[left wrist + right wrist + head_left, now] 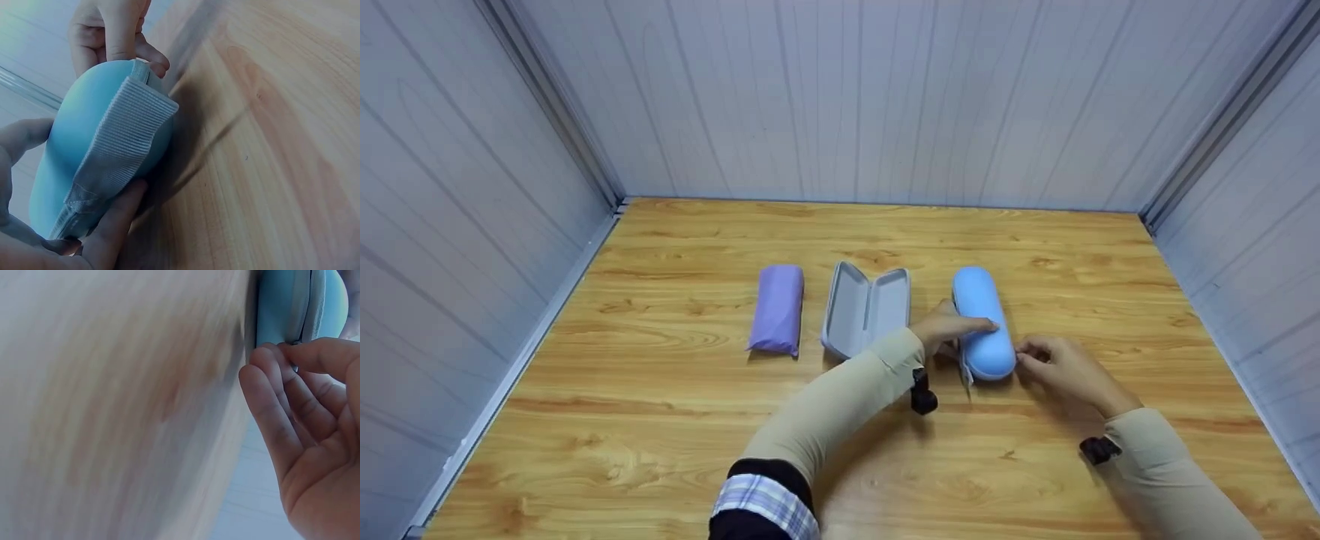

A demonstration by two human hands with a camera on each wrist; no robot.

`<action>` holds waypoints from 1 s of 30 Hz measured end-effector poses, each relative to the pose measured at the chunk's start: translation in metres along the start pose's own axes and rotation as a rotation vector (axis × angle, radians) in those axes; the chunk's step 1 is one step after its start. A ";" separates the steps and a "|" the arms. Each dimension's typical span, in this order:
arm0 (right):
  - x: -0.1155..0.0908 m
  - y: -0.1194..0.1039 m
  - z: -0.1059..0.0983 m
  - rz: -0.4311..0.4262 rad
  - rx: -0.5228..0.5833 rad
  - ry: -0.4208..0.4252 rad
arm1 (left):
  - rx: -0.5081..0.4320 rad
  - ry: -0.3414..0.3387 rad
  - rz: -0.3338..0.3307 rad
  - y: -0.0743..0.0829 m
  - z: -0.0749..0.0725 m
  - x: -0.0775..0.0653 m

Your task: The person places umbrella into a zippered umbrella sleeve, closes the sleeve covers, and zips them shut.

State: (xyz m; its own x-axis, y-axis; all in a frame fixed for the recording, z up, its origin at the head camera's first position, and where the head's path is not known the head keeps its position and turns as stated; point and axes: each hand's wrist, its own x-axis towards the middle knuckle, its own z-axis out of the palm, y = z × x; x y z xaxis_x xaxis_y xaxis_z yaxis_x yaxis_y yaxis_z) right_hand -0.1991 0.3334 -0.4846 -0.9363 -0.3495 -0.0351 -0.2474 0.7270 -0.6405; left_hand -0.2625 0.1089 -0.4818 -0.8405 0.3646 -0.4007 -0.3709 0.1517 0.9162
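A blue zippered glasses case (976, 294) lies on the wooden table, right of centre. My left hand (949, 327) grips it from the left, thumb over the top and fingers low on the side, as the left wrist view shows. There a ribbed fabric strap (125, 135) runs along the case's side. At the near right end, my right hand (1065, 371) pinches the zipper pull between thumb and index finger; the fingertips mostly hide it. The zipper seam (306, 309) shows a narrow dark gap between its edges in the right wrist view.
A grey hard case (851, 315) stands open, partly behind the left forearm. Further left lies a purple wrapped packet (778, 307). Pale panelled walls (840, 105) border the table (660, 420) at the back and both sides.
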 end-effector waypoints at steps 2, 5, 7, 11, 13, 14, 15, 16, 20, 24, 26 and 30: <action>0.001 0.000 0.000 0.003 0.001 0.003 | 0.006 0.011 -0.005 0.000 0.000 0.001; 0.002 0.001 0.001 -0.003 -0.011 0.019 | 0.011 0.013 -0.004 0.001 0.000 0.000; 0.001 0.001 0.002 -0.025 -0.027 0.032 | 0.014 0.007 0.002 0.001 0.000 -0.001; 0.001 0.003 0.003 -0.071 -0.076 0.061 | 0.021 0.005 -0.001 0.003 0.000 -0.004; 0.000 0.003 0.003 -0.089 -0.095 0.067 | 0.025 0.011 -0.007 0.003 -0.001 -0.005; 0.000 0.003 0.003 -0.094 -0.106 0.068 | 0.023 0.015 -0.008 0.003 -0.001 -0.005; -0.001 0.003 0.003 -0.097 -0.113 0.068 | 0.022 0.018 -0.010 0.003 0.000 -0.005; -0.001 0.002 0.003 -0.097 -0.116 0.068 | 0.021 0.020 -0.010 0.003 0.000 -0.004; -0.003 0.001 0.003 -0.108 -0.131 0.073 | 0.017 0.021 -0.001 0.002 0.001 -0.003; -0.005 0.000 0.003 -0.134 -0.136 0.071 | 0.016 0.024 0.001 0.001 0.001 -0.002; -0.006 0.000 0.002 -0.139 -0.136 0.057 | 0.021 0.031 -0.003 0.002 0.001 -0.003; -0.009 -0.001 0.001 -0.131 -0.150 0.017 | 0.031 0.042 -0.012 0.004 0.002 -0.004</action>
State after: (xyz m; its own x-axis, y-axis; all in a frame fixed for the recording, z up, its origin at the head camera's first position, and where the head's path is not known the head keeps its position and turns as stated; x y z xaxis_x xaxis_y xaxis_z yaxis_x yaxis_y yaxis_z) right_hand -0.1906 0.3352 -0.4840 -0.8975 -0.4376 0.0542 -0.4002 0.7566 -0.5170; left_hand -0.2594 0.1097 -0.4768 -0.8520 0.3242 -0.4111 -0.3694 0.1842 0.9108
